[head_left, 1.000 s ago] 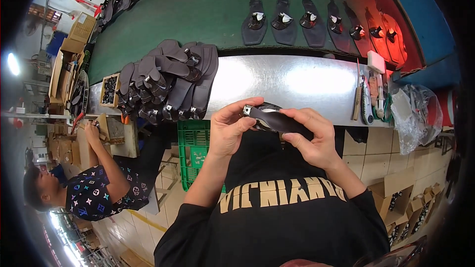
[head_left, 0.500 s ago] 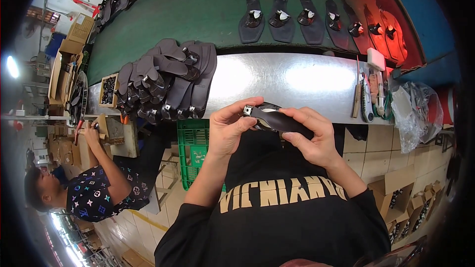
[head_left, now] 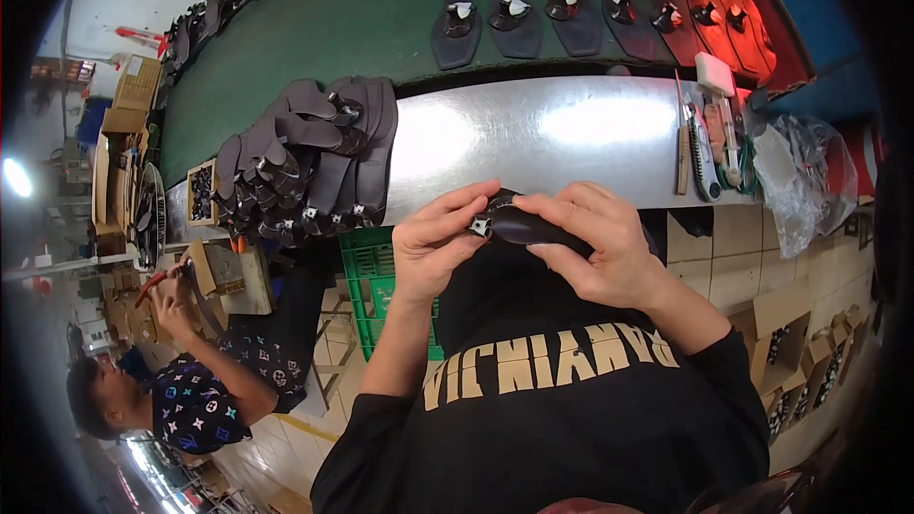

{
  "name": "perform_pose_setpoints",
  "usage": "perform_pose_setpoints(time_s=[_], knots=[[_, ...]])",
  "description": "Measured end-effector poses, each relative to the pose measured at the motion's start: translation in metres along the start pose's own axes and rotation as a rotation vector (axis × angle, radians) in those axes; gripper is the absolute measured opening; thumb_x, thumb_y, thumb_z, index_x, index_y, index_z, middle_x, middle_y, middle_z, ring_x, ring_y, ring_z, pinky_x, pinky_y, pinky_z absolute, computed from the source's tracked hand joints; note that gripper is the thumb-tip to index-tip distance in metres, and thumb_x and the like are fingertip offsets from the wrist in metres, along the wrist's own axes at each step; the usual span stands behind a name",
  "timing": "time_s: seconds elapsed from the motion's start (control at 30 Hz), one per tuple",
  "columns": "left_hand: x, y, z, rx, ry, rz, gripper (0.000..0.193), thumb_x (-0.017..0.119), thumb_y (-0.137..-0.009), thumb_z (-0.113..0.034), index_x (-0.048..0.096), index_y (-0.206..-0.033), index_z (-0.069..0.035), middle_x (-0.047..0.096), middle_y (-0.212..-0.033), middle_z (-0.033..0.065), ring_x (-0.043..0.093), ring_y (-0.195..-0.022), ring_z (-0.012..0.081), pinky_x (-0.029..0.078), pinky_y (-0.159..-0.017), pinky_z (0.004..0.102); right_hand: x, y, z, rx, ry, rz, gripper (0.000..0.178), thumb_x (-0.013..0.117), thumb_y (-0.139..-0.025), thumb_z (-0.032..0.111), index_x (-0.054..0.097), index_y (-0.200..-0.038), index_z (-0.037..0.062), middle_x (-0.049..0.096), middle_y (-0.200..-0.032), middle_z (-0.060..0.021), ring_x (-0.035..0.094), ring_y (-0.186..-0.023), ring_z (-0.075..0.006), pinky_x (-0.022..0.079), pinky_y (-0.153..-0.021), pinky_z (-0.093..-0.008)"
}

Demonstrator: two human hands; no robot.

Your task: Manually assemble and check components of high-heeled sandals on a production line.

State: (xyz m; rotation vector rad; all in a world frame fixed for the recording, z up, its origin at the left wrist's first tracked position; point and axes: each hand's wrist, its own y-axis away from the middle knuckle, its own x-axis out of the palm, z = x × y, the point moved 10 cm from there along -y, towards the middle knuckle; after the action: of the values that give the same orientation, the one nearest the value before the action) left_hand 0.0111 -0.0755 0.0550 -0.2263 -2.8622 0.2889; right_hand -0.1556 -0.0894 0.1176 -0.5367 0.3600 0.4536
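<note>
Close to my chest, just off the front edge of the metal worktop (head_left: 533, 119), I hold a dark brown sandal (head_left: 533, 227) in both hands. The fingers of my left hand (head_left: 428, 246) pinch its end beside a small shiny square piece with a hole. My right hand (head_left: 605, 246) wraps round the smooth sole, thumb below and fingers above. Parts of the sandal are hidden by my fingers. Left of my hands, a heap of similar dark sandals (head_left: 309, 157) lies on the worktop.
Several sandals stand in a row on the green belt (head_left: 362, 14), the right ones in red light. Hand tools (head_left: 703, 148) and a clear plastic bag (head_left: 804, 171) lie at right. A green crate (head_left: 369, 281) stands below. At left a co-worker (head_left: 205, 371) handles a red-handled tool.
The sandal has turned in my hands, and my right fingers have shifted toward its left end. My view has shifted slightly. The co-worker's hands have moved.
</note>
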Motion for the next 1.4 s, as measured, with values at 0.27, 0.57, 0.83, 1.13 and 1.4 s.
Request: perform_pose_setpoints(time_s=[0.27, 0.57, 0.83, 1.13, 1.4], knots=[[0.013, -0.003, -0.01, 0.068, -0.133, 0.167, 0.048, 0.06, -0.072, 0.017, 0.065, -0.117, 0.004, 0.054, -0.131, 0.0276, 0.059, -0.116, 0.0279, 0.049, -0.093, 0.03, 0.004, 0.004, 0.004, -0.027, 0.165, 0.016, 0.043, 0.074, -0.071, 0.009, 0.065, -0.113, 0.0077, 0.057, -0.079, -0.0071, 0.058, -0.071, -0.0245, 0.048, -0.063, -0.0353], [0.006, 0.008, 0.033, -0.301, -0.01, -0.012, 0.043, 0.045, -0.088, 0.011, 0.058, -0.127, -0.001, 0.053, -0.136, 0.0163, 0.06, -0.113, 0.0215, 0.059, -0.077, 0.0268, 0.016, 0.012, -0.04, 0.183, -0.064, 0.003, 0.038, 0.071, -0.074, 0.005, 0.064, -0.111, 0.0037, 0.062, -0.083, -0.0091, 0.062, -0.076, -0.0263, 0.048, -0.068, -0.0332], [0.008, 0.006, 0.03, -0.358, -0.064, -0.122, 0.045, 0.047, -0.085, 0.013, 0.057, -0.127, 0.002, 0.055, -0.131, 0.0214, 0.063, -0.106, 0.0219, 0.06, -0.077, 0.0285, 0.027, 0.011, -0.039, 0.175, 0.02, 0.081, 0.016, 0.07, -0.077, 0.01, 0.068, -0.093, 0.0114, 0.057, -0.079, -0.0086, 0.059, -0.073, -0.0266, 0.047, -0.065, -0.0374], [0.003, 0.011, 0.043, -0.379, -0.05, -0.158, 0.042, 0.056, -0.082, 0.012, 0.061, -0.122, 0.001, 0.06, -0.128, 0.0146, 0.063, -0.102, 0.0149, 0.058, -0.073, 0.0231, 0.033, 0.012, -0.039, 0.092, 0.094, 0.146, 0.022, 0.074, -0.072, 0.01, 0.068, -0.093, 0.0118, 0.057, -0.084, -0.0073, 0.058, -0.08, -0.0262, 0.046, -0.068, -0.0365], [-0.002, 0.006, 0.05, -0.431, -0.08, -0.211, 0.038, 0.057, -0.08, 0.01, 0.065, -0.117, 0.001, 0.064, -0.12, 0.0135, 0.065, -0.094, 0.0134, 0.057, -0.066, 0.0229, 0.038, 0.019, -0.049, 0.136, 0.012, 0.109, 0.028, 0.08, -0.065, 0.01, 0.065, -0.089, 0.0097, 0.056, -0.085, -0.0059, 0.057, -0.08, -0.0247, 0.045, -0.069, -0.0342]])
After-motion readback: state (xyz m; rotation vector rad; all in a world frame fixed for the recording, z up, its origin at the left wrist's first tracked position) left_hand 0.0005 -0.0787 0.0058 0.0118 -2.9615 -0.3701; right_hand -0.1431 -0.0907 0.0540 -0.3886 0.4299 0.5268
